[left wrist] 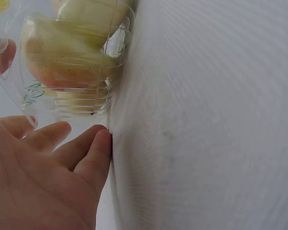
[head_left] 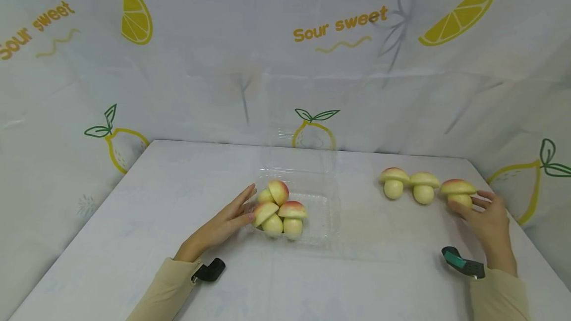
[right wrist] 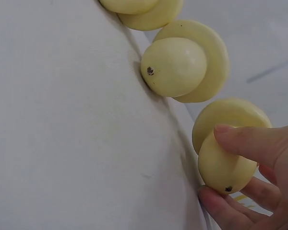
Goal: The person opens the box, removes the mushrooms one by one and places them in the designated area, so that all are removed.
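Note:
A clear plastic clamshell box (head_left: 314,214) stands mid-table with its lid raised at the back. Inside, toward its left, sit three mushroom-shaped yellow pieces (head_left: 293,217) with reddish caps. My left hand (head_left: 223,224) is at the box's left side, fingers extended; in the left wrist view the thumb (left wrist: 5,60) is by the rim and the fingertips are near the ribbed wall (left wrist: 84,98). On the right, my right hand (head_left: 486,217) grips another mushroom-shaped piece (right wrist: 225,163) by its pale stem, thumb on one side and fingers on the other.
Two more mushroom-shaped pieces (head_left: 394,182) stand in a row left of my right hand, near the table's back right. Behind the white table (head_left: 134,241) rises a white sheet (head_left: 214,63) printed with lemons. A dark strap-mounted device (head_left: 210,270) sits at each wrist.

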A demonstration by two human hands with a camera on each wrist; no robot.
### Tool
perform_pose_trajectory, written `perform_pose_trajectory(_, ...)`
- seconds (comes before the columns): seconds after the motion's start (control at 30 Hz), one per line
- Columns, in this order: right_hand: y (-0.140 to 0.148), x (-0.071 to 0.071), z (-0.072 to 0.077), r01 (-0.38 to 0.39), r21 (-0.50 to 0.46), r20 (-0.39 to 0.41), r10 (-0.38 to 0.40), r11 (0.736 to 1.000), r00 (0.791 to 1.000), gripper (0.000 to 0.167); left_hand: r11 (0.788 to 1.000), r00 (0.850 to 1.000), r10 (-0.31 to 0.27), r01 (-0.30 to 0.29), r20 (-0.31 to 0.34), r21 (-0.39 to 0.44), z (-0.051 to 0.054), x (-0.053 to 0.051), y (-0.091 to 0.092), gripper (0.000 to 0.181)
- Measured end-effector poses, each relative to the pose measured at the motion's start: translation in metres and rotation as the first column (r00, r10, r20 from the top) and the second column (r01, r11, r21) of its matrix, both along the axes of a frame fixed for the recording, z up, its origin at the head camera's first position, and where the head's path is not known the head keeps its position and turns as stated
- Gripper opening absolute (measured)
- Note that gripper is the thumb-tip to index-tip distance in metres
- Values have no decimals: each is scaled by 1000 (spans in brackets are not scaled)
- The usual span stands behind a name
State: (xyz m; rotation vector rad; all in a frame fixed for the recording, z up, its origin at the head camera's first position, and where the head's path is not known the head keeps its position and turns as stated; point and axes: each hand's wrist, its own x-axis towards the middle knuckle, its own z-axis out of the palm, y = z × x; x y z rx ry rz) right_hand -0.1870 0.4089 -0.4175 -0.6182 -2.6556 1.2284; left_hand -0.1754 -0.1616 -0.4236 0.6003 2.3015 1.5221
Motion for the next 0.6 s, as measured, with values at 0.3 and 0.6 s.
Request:
perform_pose_trajectory(0.3, -1, 2, -1, 5, 62, 40, -7, 998, 999, 81, 1000, 1000, -1, 1, 3, 2, 0, 0, 0, 75)
perform_pose_trajectory(0.6, 0, 2, -3, -2, 98, -3, 2, 995, 1000, 72, 1000, 1000, 0, 0, 3, -6, 2, 2, 0, 74)
